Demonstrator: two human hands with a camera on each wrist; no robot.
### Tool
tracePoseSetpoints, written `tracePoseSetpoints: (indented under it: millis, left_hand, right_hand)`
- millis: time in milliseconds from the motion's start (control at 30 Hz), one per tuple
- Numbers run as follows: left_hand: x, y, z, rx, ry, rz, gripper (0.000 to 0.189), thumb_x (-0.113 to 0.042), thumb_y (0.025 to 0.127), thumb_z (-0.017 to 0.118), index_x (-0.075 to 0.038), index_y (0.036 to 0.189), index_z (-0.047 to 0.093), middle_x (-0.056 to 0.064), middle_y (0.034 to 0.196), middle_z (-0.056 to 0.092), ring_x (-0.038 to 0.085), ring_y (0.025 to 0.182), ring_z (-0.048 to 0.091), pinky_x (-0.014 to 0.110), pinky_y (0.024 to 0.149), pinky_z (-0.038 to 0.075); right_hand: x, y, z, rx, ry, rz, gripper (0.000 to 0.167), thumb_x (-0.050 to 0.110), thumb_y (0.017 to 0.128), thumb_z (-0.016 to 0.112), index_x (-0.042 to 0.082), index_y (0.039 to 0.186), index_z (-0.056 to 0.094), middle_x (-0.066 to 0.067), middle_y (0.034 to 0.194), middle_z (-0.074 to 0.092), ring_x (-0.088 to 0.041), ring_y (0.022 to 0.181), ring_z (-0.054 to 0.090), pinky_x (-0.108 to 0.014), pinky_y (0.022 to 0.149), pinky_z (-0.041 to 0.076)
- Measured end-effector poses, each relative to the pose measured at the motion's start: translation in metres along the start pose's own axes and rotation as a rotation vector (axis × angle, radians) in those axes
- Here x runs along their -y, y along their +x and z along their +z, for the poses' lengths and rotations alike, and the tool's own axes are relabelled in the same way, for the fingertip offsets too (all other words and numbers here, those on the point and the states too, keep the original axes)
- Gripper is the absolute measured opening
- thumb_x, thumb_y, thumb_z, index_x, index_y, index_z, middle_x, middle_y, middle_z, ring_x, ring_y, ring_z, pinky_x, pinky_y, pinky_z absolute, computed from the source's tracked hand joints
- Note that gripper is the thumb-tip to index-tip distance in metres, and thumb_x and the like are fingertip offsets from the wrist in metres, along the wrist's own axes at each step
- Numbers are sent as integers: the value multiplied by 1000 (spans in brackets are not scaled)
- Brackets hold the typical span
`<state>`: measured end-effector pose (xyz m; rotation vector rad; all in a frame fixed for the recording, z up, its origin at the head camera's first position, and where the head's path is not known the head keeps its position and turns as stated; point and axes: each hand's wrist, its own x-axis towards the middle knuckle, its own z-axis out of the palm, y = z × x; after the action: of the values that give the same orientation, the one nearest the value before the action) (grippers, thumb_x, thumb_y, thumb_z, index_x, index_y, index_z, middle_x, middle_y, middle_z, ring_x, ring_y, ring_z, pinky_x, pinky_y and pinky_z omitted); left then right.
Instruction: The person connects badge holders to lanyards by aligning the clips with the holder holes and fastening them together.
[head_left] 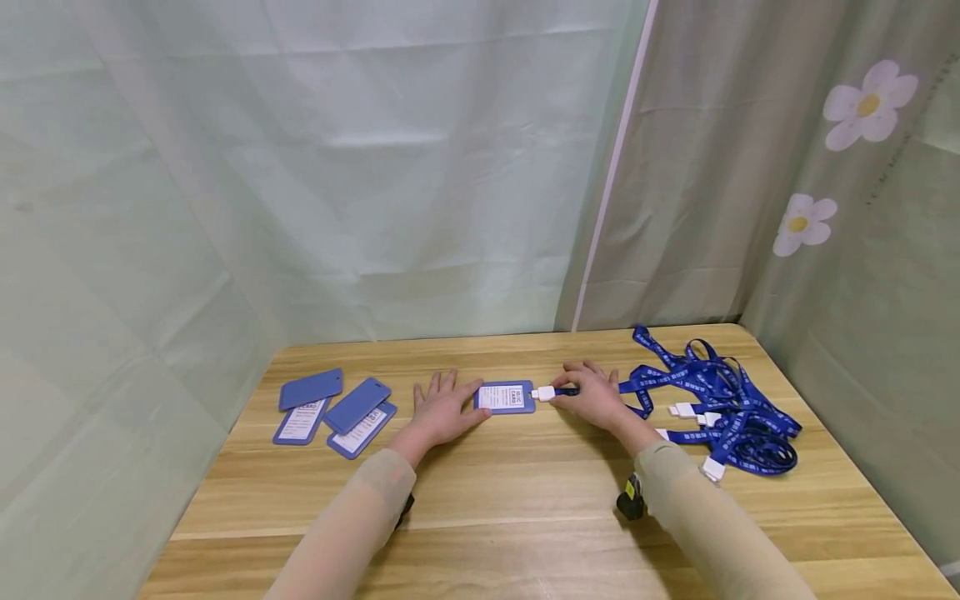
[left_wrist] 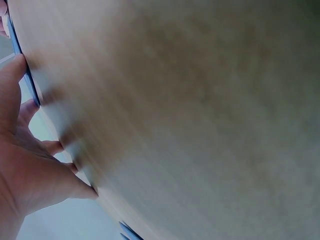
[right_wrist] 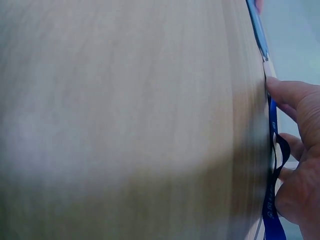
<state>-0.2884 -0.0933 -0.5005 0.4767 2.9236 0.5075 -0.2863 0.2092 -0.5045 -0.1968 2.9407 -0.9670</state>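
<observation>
A blue badge holder (head_left: 505, 397) with a white printed card lies flat near the table's middle. My left hand (head_left: 444, 410), fingers spread and fairly straight, touches its left end with thumb and index finger. The white clip (head_left: 543, 393) of a blue lanyard meets the holder's right end; whether it is hooked through the slot is too small to tell. My right hand (head_left: 592, 397) pinches the lanyard just behind that clip. In the right wrist view the lanyard strap (right_wrist: 271, 200) runs beneath the right hand. The left wrist view shows the holder (left_wrist: 31, 82) edge-on at the thumb.
Several more blue badge holders (head_left: 311, 389) lie overlapped in pairs at the left. A tangled pile of blue lanyards (head_left: 738, 408) with white clips covers the right side of the wooden table (head_left: 495, 533). Curtains (head_left: 420, 183) hang behind and at both sides.
</observation>
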Motion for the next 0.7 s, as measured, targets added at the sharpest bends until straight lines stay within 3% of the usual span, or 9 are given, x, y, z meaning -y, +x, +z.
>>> tracePoseSetpoints:
  millis: [700]
  left_hand:
    - [-1, 2, -2, -3, -20, 1, 68, -60, 95, 63, -28, 154, 49, 23, 166, 22, 52, 151, 11, 76, 114, 2]
  right_hand:
    - [-1, 0, 5, -18, -8, 5, 31, 39, 91, 79, 22, 117, 80, -10, 159, 44, -41, 153, 17, -70, 115, -14]
